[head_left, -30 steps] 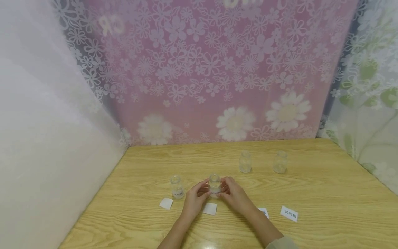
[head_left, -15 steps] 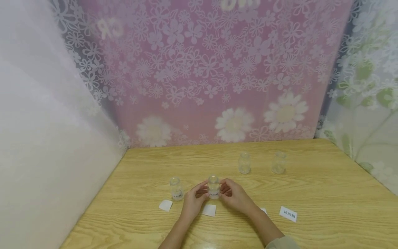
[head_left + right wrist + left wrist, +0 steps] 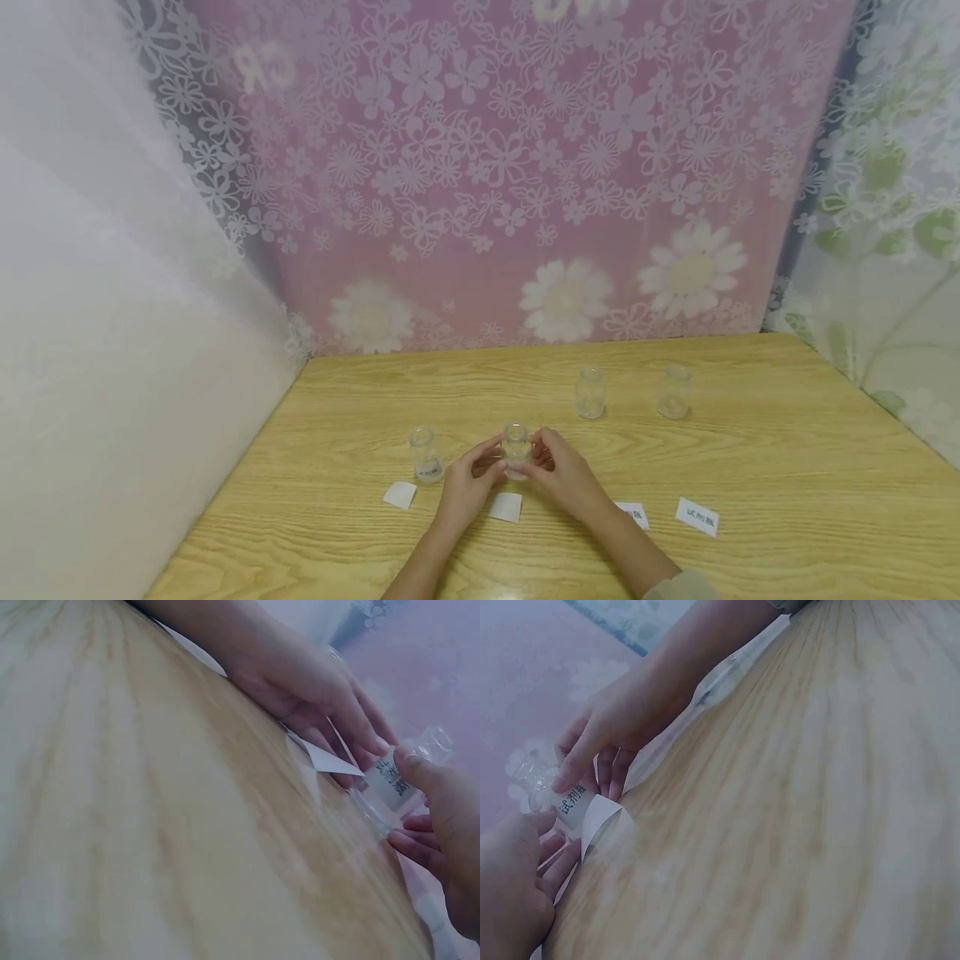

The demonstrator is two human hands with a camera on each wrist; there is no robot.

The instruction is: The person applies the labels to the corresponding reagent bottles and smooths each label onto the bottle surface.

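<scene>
A small clear glass bottle [image 3: 516,442] stands upright in the head view, between my two hands. My left hand [image 3: 468,485] holds it from the left, thumb near its lower front and fingers at the side. From the right, my right hand [image 3: 567,479] grips it with the thumb across the front, where a label is stuck. In the left wrist view this white label [image 3: 573,799] shows dark Chinese characters; my right thumb [image 3: 570,771] rests at its upper edge. A piece of white paper [image 3: 506,507] lies on the table just in front of the bottle, one edge curling up.
Left of my hands stands another labelled bottle [image 3: 425,457], with a white paper piece [image 3: 401,495] before it. Two unlabelled bottles, one nearer the middle [image 3: 590,393] and one farther right [image 3: 674,393], stand behind. Two printed labels [image 3: 697,517] [image 3: 634,514] lie near my right forearm.
My right thumb has moved from the bottle's right side leftward across its front, covering the label in the head view. The left hand keeps its hold, and the bottle stays in place.
</scene>
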